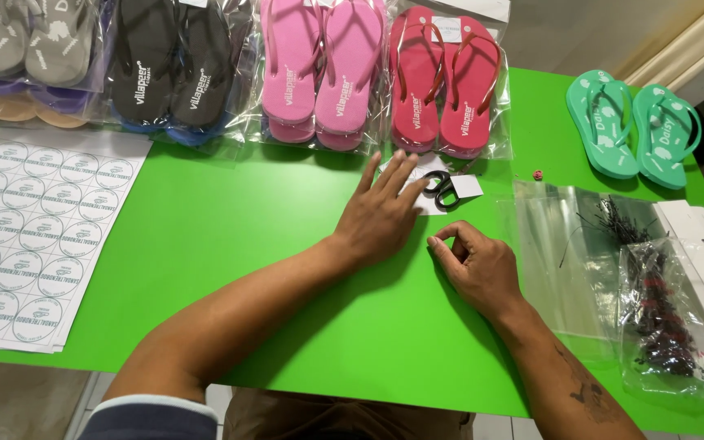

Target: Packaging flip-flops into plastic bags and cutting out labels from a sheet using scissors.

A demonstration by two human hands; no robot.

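Note:
My left hand (380,213) lies flat on the green table (230,244), fingers spread, fingertips on small white paper pieces (466,187) beside black-handled scissors (442,189). My right hand (476,265) rests just to its right with thumb and forefinger pinched together; whether anything is between them is too small to tell. Both forearms reach in from the near edge.
Bagged flip-flop pairs line the far edge: grey (22,37), black (173,65), pink (319,69), red (446,81). Loose teal flip-flops (633,122) lie at the far right. A round-sticker sheet (30,232) is at left. Clear bags (564,244), black tag fasteners (653,301) and a small red bead (538,175) are at right.

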